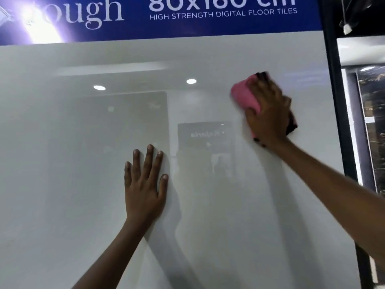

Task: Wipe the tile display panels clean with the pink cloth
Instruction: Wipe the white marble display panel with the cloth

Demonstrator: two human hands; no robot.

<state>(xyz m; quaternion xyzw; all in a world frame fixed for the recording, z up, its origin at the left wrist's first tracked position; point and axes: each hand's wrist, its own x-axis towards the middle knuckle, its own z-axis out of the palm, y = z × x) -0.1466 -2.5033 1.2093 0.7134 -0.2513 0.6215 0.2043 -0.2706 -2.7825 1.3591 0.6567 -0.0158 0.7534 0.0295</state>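
While the right hand (268, 113) is pressing the pink cloth (245, 97) against the glossy white tile panel (83, 215) at about two o'clock, motion blur is smearing both of them, so the fingers are hard to separate — they are lying spread over the wad with the thumb curling round its lower edge, a grip clamping the cloth to the surface. Only part of the cloth is showing: a pink bulge at ten o'clock of the hand and a darker corner sticking out at four o'clock; the rest is hiding under the palm. The left hand (145, 188) is resting flat on the panel near centre, at about six o'clock, fingers straight and slightly apart, holding nothing. Both forearms are running off the frame edge. Above the panel, a blue sign (208, 26) is being cut off at the top — glare is washing out its left letters, leaving "ough". At three o'clock a dark frame post (335, 101) is bordering the panel.
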